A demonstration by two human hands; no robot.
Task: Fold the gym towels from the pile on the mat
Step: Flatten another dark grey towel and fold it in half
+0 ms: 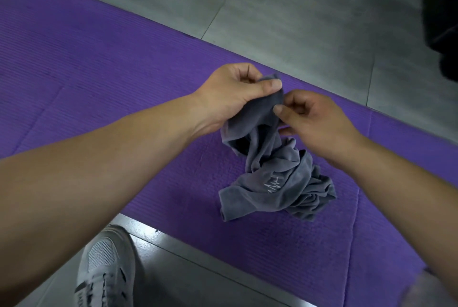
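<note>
A crumpled grey gym towel with a small white logo lies on the purple mat, its upper end lifted off the mat. My left hand pinches that upper end between thumb and curled fingers. My right hand is just to the right and pinches the towel's edge a little lower, thumb against fingers. The rest of the towel hangs down and bunches in folds on the mat below both hands.
The mat lies diagonally on a grey tiled floor. A grey sneaker stands on the floor by the mat's near edge at bottom left. A dark object sits at the far right edge.
</note>
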